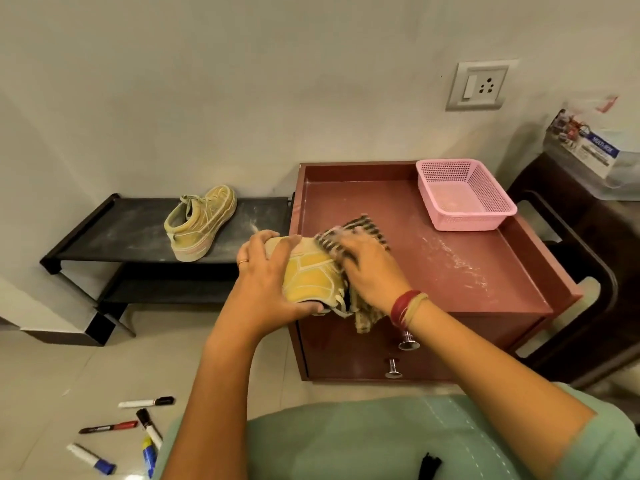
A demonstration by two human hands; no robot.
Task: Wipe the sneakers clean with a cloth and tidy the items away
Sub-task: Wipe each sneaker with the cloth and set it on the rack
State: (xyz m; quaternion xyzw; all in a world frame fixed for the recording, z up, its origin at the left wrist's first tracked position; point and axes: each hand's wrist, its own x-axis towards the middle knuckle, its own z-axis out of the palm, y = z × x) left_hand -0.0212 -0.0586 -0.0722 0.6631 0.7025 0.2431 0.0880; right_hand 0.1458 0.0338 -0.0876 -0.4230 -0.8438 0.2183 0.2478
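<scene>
A tan-yellow sneaker [311, 277] is held over the front left corner of the reddish-brown cabinet top [450, 265]. My left hand [266, 271] grips it from the left side. My right hand [370, 271] presses a striped dark-and-cream cloth [360, 230] against the sneaker's right side; part of the cloth hangs below the shoe. The matching second sneaker [201, 225] stands upright on the top shelf of a low black shoe rack [114, 233] to the left, dusty and apart from my hands.
A pink plastic basket [485, 216] sits at the cabinet's back right corner. White dust streaks the cabinet top. Several markers [131, 431] lie on the tiled floor at lower left. A dark chair [588, 271] stands at the right. The wall is close behind.
</scene>
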